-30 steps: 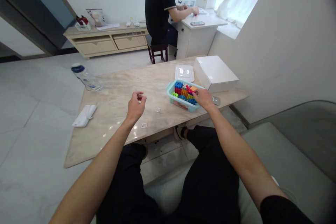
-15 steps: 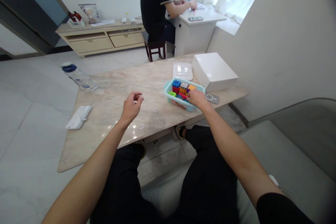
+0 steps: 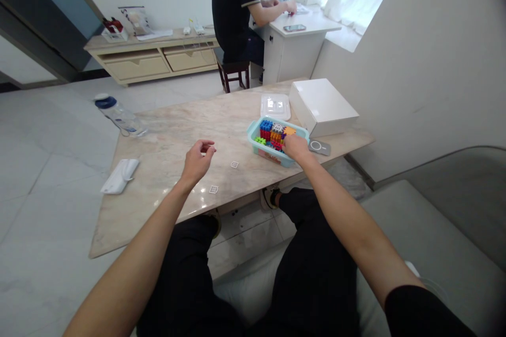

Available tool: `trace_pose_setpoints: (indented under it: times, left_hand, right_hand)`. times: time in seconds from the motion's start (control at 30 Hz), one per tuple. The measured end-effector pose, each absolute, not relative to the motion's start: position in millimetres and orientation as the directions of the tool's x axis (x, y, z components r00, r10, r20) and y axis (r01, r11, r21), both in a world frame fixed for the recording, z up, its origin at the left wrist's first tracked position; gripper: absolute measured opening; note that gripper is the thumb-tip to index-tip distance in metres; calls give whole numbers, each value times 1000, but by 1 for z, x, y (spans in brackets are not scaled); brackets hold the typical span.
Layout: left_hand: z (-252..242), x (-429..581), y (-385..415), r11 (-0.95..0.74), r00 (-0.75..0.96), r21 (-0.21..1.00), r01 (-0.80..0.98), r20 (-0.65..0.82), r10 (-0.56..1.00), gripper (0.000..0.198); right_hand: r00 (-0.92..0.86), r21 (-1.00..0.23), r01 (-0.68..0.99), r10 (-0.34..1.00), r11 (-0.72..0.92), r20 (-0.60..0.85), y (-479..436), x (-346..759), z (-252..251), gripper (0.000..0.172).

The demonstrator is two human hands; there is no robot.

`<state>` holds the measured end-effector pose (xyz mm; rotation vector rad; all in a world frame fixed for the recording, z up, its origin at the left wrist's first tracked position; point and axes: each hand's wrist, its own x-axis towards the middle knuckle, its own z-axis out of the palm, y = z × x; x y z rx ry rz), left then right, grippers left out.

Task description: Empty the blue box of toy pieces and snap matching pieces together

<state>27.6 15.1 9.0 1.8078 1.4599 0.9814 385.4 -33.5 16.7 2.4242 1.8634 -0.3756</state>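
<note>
My right hand (image 3: 295, 147) reaches into a light blue basket (image 3: 253, 142) at its right end; its fingertips are hidden among the pieces there. Colourful plastic building pieces (image 3: 266, 129) fill the basket in blue, red, orange, green and white. Over the table my left hand (image 3: 200, 159) hovers, fingers curved and apart from the thumb, holding nothing. Two small white lattice pieces lie on the table near it: one piece (image 3: 234, 165) just to its right, the other piece (image 3: 214, 189) closer to the front edge.
Behind the basket are a clear plastic lid (image 3: 275, 107) and a white box (image 3: 326, 108). A grey phone-like object (image 3: 320, 148) lies right of the basket. On the table's left are a water bottle (image 3: 120, 116) and a white pouch (image 3: 119, 176). Another person (image 3: 233, 10) sits at a white desk beyond.
Almost nothing differs. My right hand stays in the basket with only a slight shift of its fingers, and my left hand keeps its place above the table.
</note>
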Motion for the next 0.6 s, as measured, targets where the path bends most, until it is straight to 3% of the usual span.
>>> trace_pose_setpoints:
  times: [0.2, 0.4, 0.6]
  left_hand:
    - [8, 23, 19, -217, 134, 808, 548, 172, 976, 28]
    - [4, 11, 24, -207, 151, 793, 572, 147, 978, 22]
    - [-14, -10, 15, -180, 204, 839, 514, 84, 975, 16]
  right_hand:
    - [275, -118, 950, 953, -290, -130, -35, 371, 30, 37]
    - [97, -211, 974, 993, -81, 71, -32, 311, 50, 37]
    - [-141, -179, 975, 989, 132, -40, -24, 248, 37, 34]
